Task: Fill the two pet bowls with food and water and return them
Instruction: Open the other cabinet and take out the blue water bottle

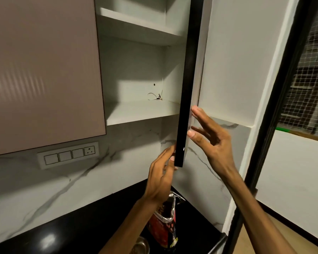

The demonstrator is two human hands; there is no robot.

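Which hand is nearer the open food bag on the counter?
Left. The left hand is at the cabinet door's bottom edge, directly above the food bag; the right hand is higher, right of the door.

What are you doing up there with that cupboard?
A person has both hands at the open wall cupboard's black-edged door. The left hand touches its bottom corner, and the right hand has straight fingers on its inner face. The white shelves hold only a small loose wire. Below, on the black counter, stand an opened red pet food bag and a steel bowl.
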